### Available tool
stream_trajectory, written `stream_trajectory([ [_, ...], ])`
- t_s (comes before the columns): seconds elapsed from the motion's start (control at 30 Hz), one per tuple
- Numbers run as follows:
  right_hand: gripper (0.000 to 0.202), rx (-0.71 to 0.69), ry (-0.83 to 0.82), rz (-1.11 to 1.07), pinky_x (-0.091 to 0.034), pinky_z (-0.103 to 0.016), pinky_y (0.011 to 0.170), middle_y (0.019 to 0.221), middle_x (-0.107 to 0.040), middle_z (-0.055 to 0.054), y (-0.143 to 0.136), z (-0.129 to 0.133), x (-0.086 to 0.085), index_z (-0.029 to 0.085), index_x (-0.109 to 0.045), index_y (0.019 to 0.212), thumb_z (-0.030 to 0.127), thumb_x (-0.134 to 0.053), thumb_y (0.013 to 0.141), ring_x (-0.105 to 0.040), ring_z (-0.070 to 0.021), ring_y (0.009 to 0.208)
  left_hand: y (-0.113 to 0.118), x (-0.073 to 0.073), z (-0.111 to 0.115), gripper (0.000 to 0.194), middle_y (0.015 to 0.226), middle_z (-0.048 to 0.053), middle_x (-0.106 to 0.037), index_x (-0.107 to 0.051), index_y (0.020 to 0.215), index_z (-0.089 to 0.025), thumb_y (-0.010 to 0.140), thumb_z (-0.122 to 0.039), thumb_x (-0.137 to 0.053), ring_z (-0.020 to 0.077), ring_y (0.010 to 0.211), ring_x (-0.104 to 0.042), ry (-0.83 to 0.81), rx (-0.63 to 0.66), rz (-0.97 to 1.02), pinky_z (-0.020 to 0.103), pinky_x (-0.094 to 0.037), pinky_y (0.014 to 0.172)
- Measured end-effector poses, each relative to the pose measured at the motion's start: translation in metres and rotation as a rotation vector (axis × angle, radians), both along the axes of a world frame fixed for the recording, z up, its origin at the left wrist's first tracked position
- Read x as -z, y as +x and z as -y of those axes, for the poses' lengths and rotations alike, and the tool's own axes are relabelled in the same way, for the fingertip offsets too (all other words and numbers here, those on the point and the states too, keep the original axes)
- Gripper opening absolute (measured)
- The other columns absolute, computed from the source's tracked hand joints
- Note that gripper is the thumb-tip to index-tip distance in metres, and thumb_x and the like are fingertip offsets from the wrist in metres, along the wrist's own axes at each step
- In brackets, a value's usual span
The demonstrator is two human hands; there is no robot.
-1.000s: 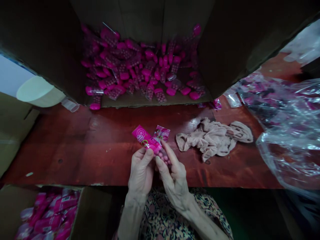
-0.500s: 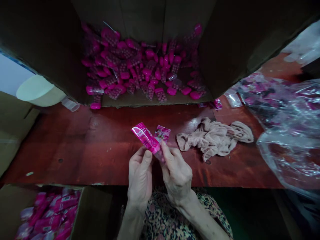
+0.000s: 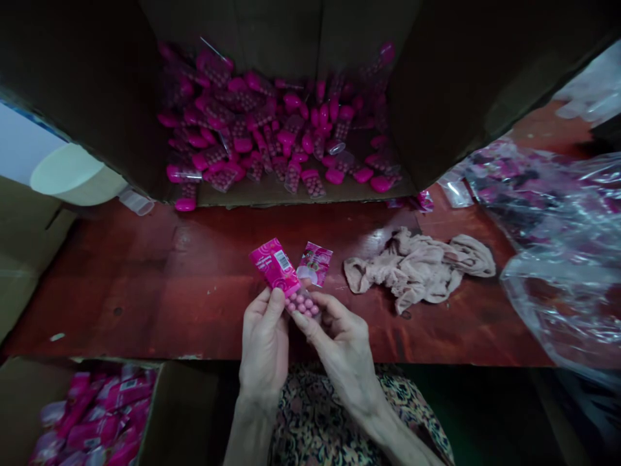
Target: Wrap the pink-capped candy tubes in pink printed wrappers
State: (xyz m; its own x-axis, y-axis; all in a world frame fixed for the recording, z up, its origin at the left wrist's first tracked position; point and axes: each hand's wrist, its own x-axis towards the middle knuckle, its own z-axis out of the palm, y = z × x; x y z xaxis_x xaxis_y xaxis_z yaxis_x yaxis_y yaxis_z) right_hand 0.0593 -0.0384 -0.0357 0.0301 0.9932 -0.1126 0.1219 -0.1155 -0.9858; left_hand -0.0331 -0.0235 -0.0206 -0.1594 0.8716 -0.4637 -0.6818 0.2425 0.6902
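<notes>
A small clear container of pink balls (image 3: pixel 303 304) with a pink printed sleeve (image 3: pixel 275 266) over its upper end is held between both hands, tilted up to the left. The barcode on the sleeve faces up. My left hand (image 3: pixel 266 343) pinches the sleeve's lower edge with thumb and fingers. My right hand (image 3: pixel 342 336) grips the clear part, its thumb on the balls. Just behind the container, a second pink printed piece (image 3: pixel 315 262) shows at my right fingertips; whether the hand touches it is unclear.
A big cardboard box (image 3: pixel 272 202) of pink-capped containers (image 3: pixel 291 139) lies open at the back. A crumpled cloth (image 3: pixel 422 268) and a clear plastic bag (image 3: pixel 557 278) are on the right. At the left are a white bowl (image 3: pixel 72 175) and a lower box of pink packs (image 3: pixel 104 414).
The container and sleeve have turned, so the barcode and the balls now show. My right thumb has shifted down and left onto the clear part. My left hand has moved slightly left.
</notes>
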Motion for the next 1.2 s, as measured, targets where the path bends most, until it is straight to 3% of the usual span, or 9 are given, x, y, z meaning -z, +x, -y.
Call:
stream_trajectory([
  [0.13, 0.02, 0.095, -0.161, -0.185, -0.051, -0.024, 0.056, 0.077, -0.067, -0.001, 0.0, 0.002, -0.005, 0.021, -0.064, 0.093, 0.029, -0.067, 0.075, -0.06, -0.0132, 0.063, 0.01, 0.002, 0.005, 0.019, 0.087, 0.008, -0.07, -0.069, 0.086, -0.015, 0.081, -0.029, -0.057, 0.0185, 0.087, -0.063, 0.022, 0.033, 0.024, 0.032, -0.046, 0.082],
  [0.3, 0.015, 0.108, -0.097, -0.144, -0.05, -0.023, 0.06, 0.081, -0.067, 0.0, -0.001, 0.005, -0.007, 0.023, -0.065, 0.091, 0.026, -0.066, 0.076, -0.061, -0.0124, 0.066, 0.012, 0.002, 0.007, 0.022, 0.091, 0.009, -0.07, -0.068, 0.088, -0.015, 0.081, -0.032, -0.056, 0.0198, 0.088, -0.063, -0.025, 0.047, 0.106, 0.034, -0.047, 0.082],
  [0.47, 0.014, 0.038, 0.057, 0.06, -0.047, -0.025, 0.062, 0.078, -0.064, -0.001, 0.0, 0.001, -0.006, 0.019, -0.064, 0.092, 0.024, -0.063, 0.079, -0.058, -0.013, 0.066, 0.004, 0.001, 0.003, 0.02, 0.09, 0.01, -0.07, -0.067, 0.089, -0.016, 0.081, -0.03, -0.056, 0.0207, 0.088, -0.063, -0.015, -0.004, 0.141, 0.036, -0.047, 0.082],
  [0.63, 0.015, -0.098, 0.006, 0.049, -0.045, -0.025, 0.058, 0.077, -0.062, -0.001, 0.003, -0.002, -0.005, 0.017, -0.064, 0.091, 0.026, -0.061, 0.08, -0.055, -0.0126, 0.064, -0.006, 0.005, -0.001, 0.016, 0.085, 0.01, -0.071, -0.068, 0.082, -0.013, 0.079, -0.027, -0.059, 0.0215, 0.086, -0.065, -0.039, -0.076, 0.104, 0.036, -0.048, 0.081],
  [0.77, 0.015, -0.112, -0.011, 0.051, -0.045, -0.024, 0.055, 0.074, -0.062, -0.001, 0.005, -0.003, -0.003, 0.018, -0.063, 0.09, 0.029, -0.061, 0.081, -0.054, -0.0124, 0.061, -0.01, 0.008, -0.005, 0.016, 0.083, 0.009, -0.072, -0.068, 0.083, -0.012, 0.073, -0.025, -0.066, 0.0202, 0.083, -0.066, -0.041, -0.117, 0.056, 0.034, -0.048, 0.082],
  [0.87, 0.019, -0.109, 0.056, 0.109, -0.05, -0.028, 0.066, 0.085, -0.065, -0.003, 0.005, -0.004, -0.001, 0.018, -0.06, 0.099, 0.027, -0.057, 0.083, -0.059, -0.0156, 0.072, -0.01, 0.01, -0.008, 0.021, 0.083, 0.009, -0.072, -0.068, 0.083, -0.013, 0.067, -0.025, -0.072, 0.0198, 0.08, -0.066, -0.035, -0.115, 0.053, 0.033, -0.049, 0.08],
  [0.97, 0.047, -0.123, 0.219, 0.246, -0.048, -0.036, 0.086, 0.112, -0.057, -0.01, 0.002, -0.004, 0.001, 0.017, -0.047, 0.125, 0.024, -0.06, 0.081, -0.056, -0.0224, 0.1, -0.009, 0.009, -0.009, 0.022, 0.076, 0.006, -0.072, -0.068, 0.082, -0.014, 0.063, -0.023, -0.074, 0.0187, 0.075, -0.067, -0.052, -0.116, 0.048, 0.033, -0.05, 0.078],
  [1.03, 0.059, -0.168, 0.29, 0.288, -0.048, -0.036, 0.09, 0.12, -0.051, -0.012, -0.001, -0.002, 0.003, 0.018, -0.035, 0.135, 0.021, -0.059, 0.081, -0.052, -0.0237, 0.109, -0.007, 0.009, -0.009, 0.02, 0.073, 0.003, -0.071, -0.068, 0.081, -0.016, 0.063, -0.021, -0.074, 0.0172, 0.071, -0.067, -0.071, -0.12, 0.043, 0.033, -0.05, 0.077],
  [1.2, 0.039, -0.184, 0.294, 0.227, -0.05, -0.031, 0.086, 0.11, -0.056, -0.009, -0.001, -0.004, 0.007, 0.02, -0.047, 0.127, 0.013, -0.045, 0.088, -0.057, -0.0201, 0.102, -0.011, 0.009, -0.01, 0.015, 0.08, 0.007, -0.072, -0.069, 0.08, -0.014, 0.07, -0.024, -0.069, 0.0179, 0.079, -0.067, -0.01, -0.193, -0.015, 0.032, -0.049, 0.081],
])
